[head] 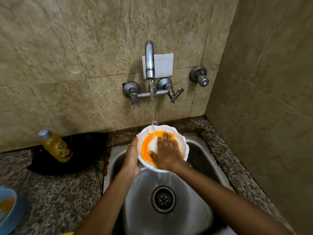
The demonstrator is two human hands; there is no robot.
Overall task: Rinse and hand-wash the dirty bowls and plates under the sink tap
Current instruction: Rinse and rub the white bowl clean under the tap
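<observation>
A white scalloped bowl (pixel 179 136) smeared with orange residue is held over the steel sink (pixel 199 187), under the running tap (pixel 149 65). The water stream falls into the bowl's far side. My left hand (pixel 133 156) grips the bowl's left rim from outside and below. My right hand (pixel 167 151) lies flat inside the bowl, fingers straight, pressing on the orange smear. A blue dish (pixel 7 211) with orange residue sits on the counter at the far left edge.
A yellow dish-soap bottle (pixel 56 146) stands on a black cloth (pixel 88 150) left of the sink. The granite counter (pixel 55 197) surrounds the sink. Tap levers (pixel 176 94) and a separate valve (pixel 199 77) project from the tiled wall. The drain (pixel 163 199) is uncovered.
</observation>
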